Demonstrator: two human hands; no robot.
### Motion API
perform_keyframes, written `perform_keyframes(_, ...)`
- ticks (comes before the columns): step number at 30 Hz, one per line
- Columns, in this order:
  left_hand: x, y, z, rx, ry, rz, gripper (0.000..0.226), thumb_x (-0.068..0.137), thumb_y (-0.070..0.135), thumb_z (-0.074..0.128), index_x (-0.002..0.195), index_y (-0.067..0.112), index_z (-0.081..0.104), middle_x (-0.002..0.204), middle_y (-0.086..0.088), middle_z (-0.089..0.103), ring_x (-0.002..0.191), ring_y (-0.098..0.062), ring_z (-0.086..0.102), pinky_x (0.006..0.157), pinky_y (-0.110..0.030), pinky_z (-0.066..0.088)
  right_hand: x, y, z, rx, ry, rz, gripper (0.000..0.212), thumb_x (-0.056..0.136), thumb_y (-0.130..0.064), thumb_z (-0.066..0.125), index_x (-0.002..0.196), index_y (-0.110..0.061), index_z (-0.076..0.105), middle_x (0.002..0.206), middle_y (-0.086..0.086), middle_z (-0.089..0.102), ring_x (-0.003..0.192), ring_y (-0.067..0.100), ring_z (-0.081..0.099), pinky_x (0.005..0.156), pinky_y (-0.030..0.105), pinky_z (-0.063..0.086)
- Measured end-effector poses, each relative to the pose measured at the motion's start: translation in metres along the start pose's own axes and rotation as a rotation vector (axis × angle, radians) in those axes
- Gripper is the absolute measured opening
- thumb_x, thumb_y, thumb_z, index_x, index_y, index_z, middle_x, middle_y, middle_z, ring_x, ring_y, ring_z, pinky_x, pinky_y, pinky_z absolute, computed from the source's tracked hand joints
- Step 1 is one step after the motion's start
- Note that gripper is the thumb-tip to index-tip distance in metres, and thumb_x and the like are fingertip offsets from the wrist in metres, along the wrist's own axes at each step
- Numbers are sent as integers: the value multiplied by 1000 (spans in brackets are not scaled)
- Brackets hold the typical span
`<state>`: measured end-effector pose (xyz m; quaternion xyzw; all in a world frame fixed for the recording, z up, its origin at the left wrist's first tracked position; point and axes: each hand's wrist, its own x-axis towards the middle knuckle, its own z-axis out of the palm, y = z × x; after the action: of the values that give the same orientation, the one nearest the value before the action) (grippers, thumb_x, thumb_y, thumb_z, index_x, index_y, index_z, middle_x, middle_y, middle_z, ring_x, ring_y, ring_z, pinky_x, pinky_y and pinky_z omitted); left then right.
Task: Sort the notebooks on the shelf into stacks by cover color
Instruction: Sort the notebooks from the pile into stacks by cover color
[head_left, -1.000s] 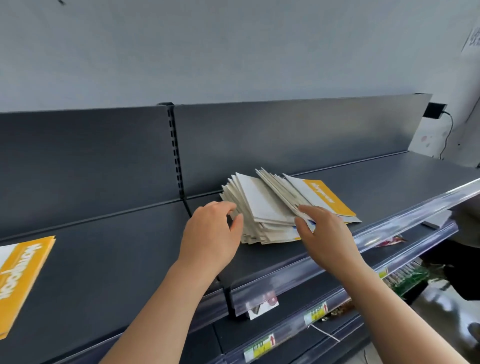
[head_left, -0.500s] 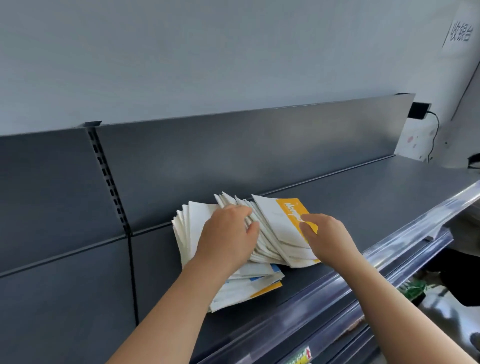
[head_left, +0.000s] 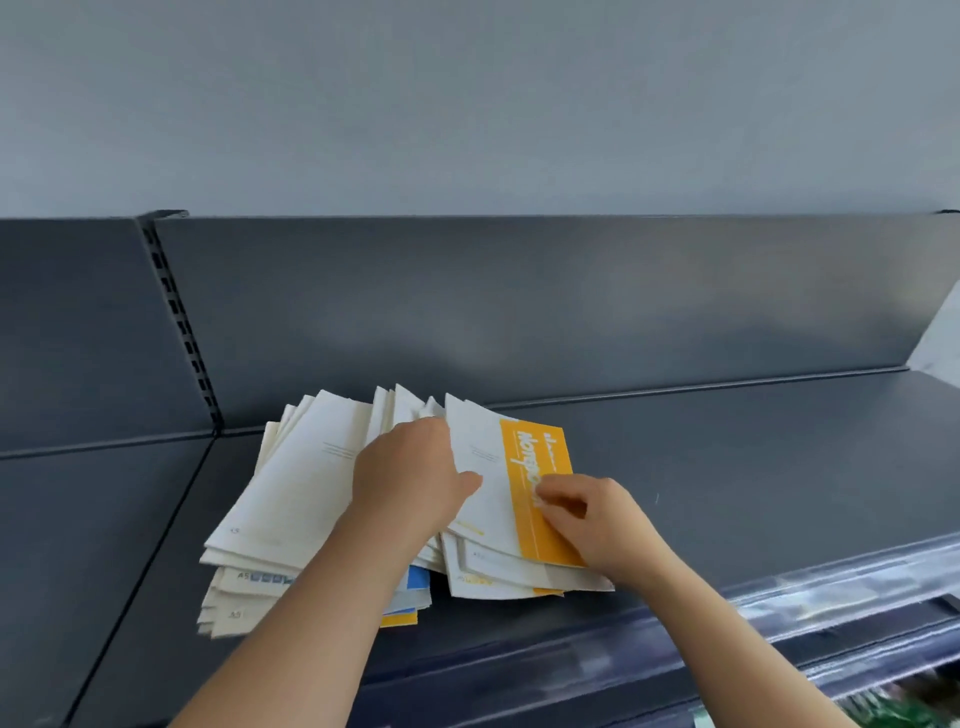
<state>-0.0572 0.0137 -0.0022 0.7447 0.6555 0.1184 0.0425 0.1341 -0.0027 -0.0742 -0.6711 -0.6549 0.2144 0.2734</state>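
Note:
A fanned pile of thin notebooks (head_left: 291, 499) lies on the dark grey shelf (head_left: 727, 467), most showing white backs. Blue (head_left: 418, 579) and yellow (head_left: 400, 619) cover edges peek out low in the pile. On the right part of the pile lies a notebook with a yellow cover band (head_left: 540, 499) and white lettering. My left hand (head_left: 410, 478) reaches into the middle of the fan, its fingers hidden among the notebooks. My right hand (head_left: 597, 519) holds the yellow-banded notebook, fingers curled on its cover.
The shelf's back panel (head_left: 519, 312) rises behind the pile, with a slotted upright (head_left: 179, 322) at the left. A clear price rail (head_left: 779, 618) runs along the shelf's front edge. Bare shelf surface lies to the right and left of the pile.
The view has moved closer and turned right, so the yellow notebook at far left is out of frame. Both hands went deeper into the fan; my right hand now curls on the yellow-banded notebook.

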Motion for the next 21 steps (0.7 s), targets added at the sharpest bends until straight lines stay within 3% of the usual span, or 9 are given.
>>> perform_keyframes(4,-3,6,4,6,41,-94,29,82,44,65,85,20,48,80,7,55,70,-15,52,49,-24,29,-1,6,-11,156,-55,15,26,96,-21,49,109,-33,68,96,-16,64,82,12,64,69,21,50)
perform_keyframes(6,-3,4,6,-47,58,-127,26,83,40,66,85,20,49,78,7,56,68,-15,52,49,-24,29,0,11,-14,113,5,6,25,96,-17,46,106,-22,69,94,-4,67,76,18,64,66,26,51)
perform_keyframes(8,-4,1,6,-85,96,-151,22,85,33,64,86,19,48,75,6,54,65,-14,50,48,-25,28,2,14,-13,40,26,-11,26,95,-13,43,98,-12,68,90,9,68,62,18,55,55,27,43)
perform_keyframes(11,-7,1,7,-128,156,-163,15,87,22,58,92,15,46,74,5,50,62,-13,46,47,-25,27,3,15,-6,-28,-19,-32,27,93,-9,37,87,-8,63,83,14,64,57,14,42,51,26,31)
perform_keyframes(15,-13,4,8,-204,226,-174,18,88,14,54,98,13,38,72,4,47,59,-10,43,45,-25,26,-1,10,2,-39,-48,-84,29,91,-5,34,95,-8,62,90,14,64,73,27,58,59,33,43)
perform_keyframes(17,-16,5,9,-205,237,-170,20,89,15,54,98,14,36,72,4,48,58,-9,43,44,-24,26,-6,6,2,-12,-52,-99,34,93,-4,33,105,-9,64,102,12,66,87,27,62,72,36,50)
perform_keyframes(21,-18,4,11,-201,187,-125,23,91,18,58,102,14,38,88,-1,58,70,-14,55,49,-23,37,-12,-1,1,42,-105,-119,39,99,-9,33,122,-20,63,126,-5,61,109,17,58,83,17,43)
